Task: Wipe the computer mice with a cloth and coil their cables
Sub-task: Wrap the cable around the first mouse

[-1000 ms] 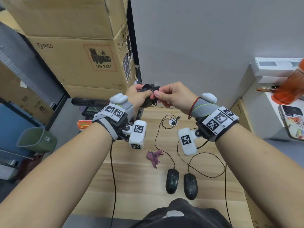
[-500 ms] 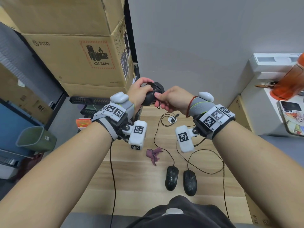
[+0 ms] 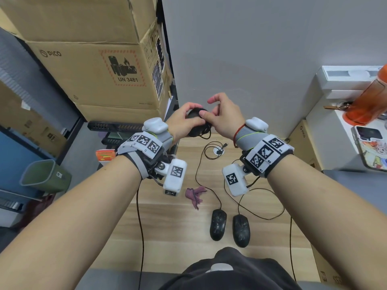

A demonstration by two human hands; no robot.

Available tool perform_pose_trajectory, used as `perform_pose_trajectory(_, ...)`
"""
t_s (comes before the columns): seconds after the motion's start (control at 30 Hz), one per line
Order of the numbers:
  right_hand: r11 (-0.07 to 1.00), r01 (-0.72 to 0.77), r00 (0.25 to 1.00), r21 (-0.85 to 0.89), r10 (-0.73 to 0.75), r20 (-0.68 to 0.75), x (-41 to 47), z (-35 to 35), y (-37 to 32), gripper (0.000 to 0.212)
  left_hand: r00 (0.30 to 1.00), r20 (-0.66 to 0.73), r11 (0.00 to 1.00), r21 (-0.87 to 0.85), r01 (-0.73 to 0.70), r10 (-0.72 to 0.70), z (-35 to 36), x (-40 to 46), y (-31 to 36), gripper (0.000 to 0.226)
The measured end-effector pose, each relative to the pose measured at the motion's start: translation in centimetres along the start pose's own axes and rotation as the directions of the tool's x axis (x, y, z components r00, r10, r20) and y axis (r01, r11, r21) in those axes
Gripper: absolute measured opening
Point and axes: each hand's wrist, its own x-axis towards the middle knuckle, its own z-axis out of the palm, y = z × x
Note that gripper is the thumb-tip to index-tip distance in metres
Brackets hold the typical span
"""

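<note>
My left hand (image 3: 184, 120) grips a black mouse (image 3: 193, 123) raised above the far end of the wooden table (image 3: 167, 227). My right hand (image 3: 223, 117) touches that mouse from the right, thumb on its cable (image 3: 206, 131), which loops around the body; the index finger is lifted. Two more black mice (image 3: 218, 224) (image 3: 241, 230) lie side by side near the front edge, their cables (image 3: 209, 191) trailing loose across the table. A crumpled purple cloth (image 3: 194, 195) lies left of them.
Stacked cardboard boxes (image 3: 94, 70) stand at the left, a green bin (image 3: 45, 175) on the floor below. A grey wall is behind the table. At the right, a white shelf holds an orange bottle (image 3: 368, 101) and a phone (image 3: 370, 143).
Both hands have stayed raised with the mouse. My right hand moved from pinching the cable end beside the mouse to resting on it, index finger now lifted.
</note>
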Motion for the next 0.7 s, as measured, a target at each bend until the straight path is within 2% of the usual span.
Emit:
perform_pose_trajectory(0.07,0.999,-0.037,0.998,-0.029,0.038,0.048,0.4,-0.2,0.4,0.035,0.999,0.040,0.998,0.063,-0.031,0.028,0.1,-0.4,-0.5,0.057)
perform_pose_trajectory(0.13,0.997,-0.070,0.985,-0.018,0.072,0.154,0.4,-0.3,0.8,0.031,0.997,0.029,0.984,0.160,-0.078,0.075,0.2,-0.5,-0.9,0.069)
perform_pose_trajectory(0.2,0.990,-0.110,0.964,0.092,0.084,0.251,0.3,-0.2,1.1,0.028,0.994,-0.001,0.972,0.209,-0.103,0.106,0.4,-0.5,-1.1,0.070)
perform_pose_trajectory(0.3,0.953,-0.153,0.959,0.262,0.080,0.271,0.2,-0.2,1.5,0.018,0.992,-0.029,0.964,0.238,-0.116,0.126,0.3,-0.2,-1.5,0.068)
perform_pose_trajectory(0.37,0.914,-0.198,0.960,0.354,0.108,0.259,0.3,-0.3,1.8,0.012,0.991,0.002,0.958,0.256,-0.129,0.133,0.2,-0.1,-1.6,0.067)
perform_pose_trajectory(0.43,0.899,-0.234,0.953,0.371,0.136,0.272,0.4,-0.6,2.1,0.011,0.992,0.044,0.962,0.241,-0.127,0.120,0.0,0.0,-1.5,0.065)
perform_pose_trajectory(0.57,0.818,-0.354,0.908,0.453,0.185,0.375,0.5,-1.2,2.8,0.017,0.991,0.100,0.963,0.246,-0.110,0.087,0.2,-0.2,-1.4,0.062)
perform_pose_trajectory(0.7,0.722,-0.378,0.916,0.579,0.200,0.348,0.8,-1.7,3.2,0.022,0.982,0.183,0.967,0.239,-0.090,0.046,0.6,-0.3,-1.5,0.066)
